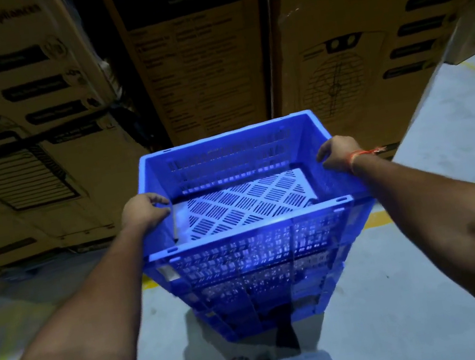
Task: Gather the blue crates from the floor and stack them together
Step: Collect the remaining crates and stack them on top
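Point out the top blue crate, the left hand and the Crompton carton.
top blue crate [256, 223]: head view, near rim.
left hand [141, 211]: head view, back of hand.
Crompton carton [194, 61]: head view, printed front face.

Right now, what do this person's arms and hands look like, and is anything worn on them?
Both forearms are bare, no sleeves or gloves. The right hand has an orange thread band tied at the wrist. The left hand wears nothing visible.
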`<state>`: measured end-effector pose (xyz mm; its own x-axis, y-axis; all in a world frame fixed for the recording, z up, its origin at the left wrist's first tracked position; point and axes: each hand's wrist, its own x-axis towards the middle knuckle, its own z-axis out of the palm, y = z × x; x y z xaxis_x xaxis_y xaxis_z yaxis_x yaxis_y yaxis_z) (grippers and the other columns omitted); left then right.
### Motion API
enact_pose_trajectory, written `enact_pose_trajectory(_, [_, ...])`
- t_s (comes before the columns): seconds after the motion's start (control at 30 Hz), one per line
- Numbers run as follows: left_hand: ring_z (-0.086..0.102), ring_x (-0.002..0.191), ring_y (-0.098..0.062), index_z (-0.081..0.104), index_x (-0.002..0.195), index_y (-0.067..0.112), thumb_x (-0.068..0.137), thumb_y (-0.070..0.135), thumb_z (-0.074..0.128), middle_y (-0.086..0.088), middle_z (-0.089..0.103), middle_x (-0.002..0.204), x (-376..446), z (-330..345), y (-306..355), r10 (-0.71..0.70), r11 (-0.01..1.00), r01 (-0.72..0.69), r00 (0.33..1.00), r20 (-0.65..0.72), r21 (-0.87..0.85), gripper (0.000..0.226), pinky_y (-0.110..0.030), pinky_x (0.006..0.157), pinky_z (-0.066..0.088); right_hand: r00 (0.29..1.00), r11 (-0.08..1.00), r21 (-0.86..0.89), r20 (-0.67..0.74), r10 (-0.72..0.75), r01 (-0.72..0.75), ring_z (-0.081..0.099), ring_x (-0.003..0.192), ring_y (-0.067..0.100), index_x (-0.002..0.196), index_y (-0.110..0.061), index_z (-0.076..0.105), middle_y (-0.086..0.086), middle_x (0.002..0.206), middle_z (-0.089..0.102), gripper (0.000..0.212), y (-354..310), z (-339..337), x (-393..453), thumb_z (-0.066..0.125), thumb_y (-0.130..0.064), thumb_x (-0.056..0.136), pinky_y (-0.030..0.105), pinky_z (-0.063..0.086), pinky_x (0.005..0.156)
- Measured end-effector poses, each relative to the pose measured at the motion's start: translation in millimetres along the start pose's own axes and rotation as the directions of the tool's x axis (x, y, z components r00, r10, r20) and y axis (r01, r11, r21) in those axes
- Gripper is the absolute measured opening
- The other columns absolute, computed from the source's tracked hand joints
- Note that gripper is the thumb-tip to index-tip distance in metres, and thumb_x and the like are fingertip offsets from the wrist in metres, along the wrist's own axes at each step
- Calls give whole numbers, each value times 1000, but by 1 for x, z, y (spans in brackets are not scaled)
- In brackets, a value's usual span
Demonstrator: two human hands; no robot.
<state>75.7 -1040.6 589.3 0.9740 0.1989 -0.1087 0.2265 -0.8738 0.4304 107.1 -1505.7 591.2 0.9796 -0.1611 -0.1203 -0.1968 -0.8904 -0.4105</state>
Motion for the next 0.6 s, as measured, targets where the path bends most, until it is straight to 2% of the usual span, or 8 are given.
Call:
enact_pose_trajectory(0.1, [69,96,-23,78,99,26,77,26,78,-4,76,102,-5,-1,1,24,1000,-24,1000,-11,8,21,-29,81,51,999,999,-32,35,-13,14,64,76,20,92,-24,78,3,90,73,24,4,1,8,73,-10,73,22,46,71])
enact_pose_trajectory(0.23, [69,92,-21,76,88,26,76,23,77,-1,76,100,-5,-1,3,1,1000,-1,1000,-23,-4,12,-25,76,48,998,998,-46,52,-30,32,68,86,20,79,-31,74,1,95,75,18,5,1,12,78,-17,68,23,49,77])
enact_pose_trajectory(0.4, [67,84,-20,71,79,26,77,22,76,-2,75,96,-2,1,0,3,1000,-3,1000,-23,4,7,-24,72,45,999,999,-49,40,-10,12,68,88,21,84,-28,77,2,93,75,21,4,2,9,78,-17,67,24,50,79])
enact_pose_trajectory(0.6, [62,78,-17,71,79,27,76,22,77,2,72,92,3,2,-1,3,1000,-3,1000,-27,18,9,-25,69,44,999,999,-51,46,-4,7,68,88,21,86,-29,77,1,92,73,22,1,1,6,78,-18,67,26,52,79])
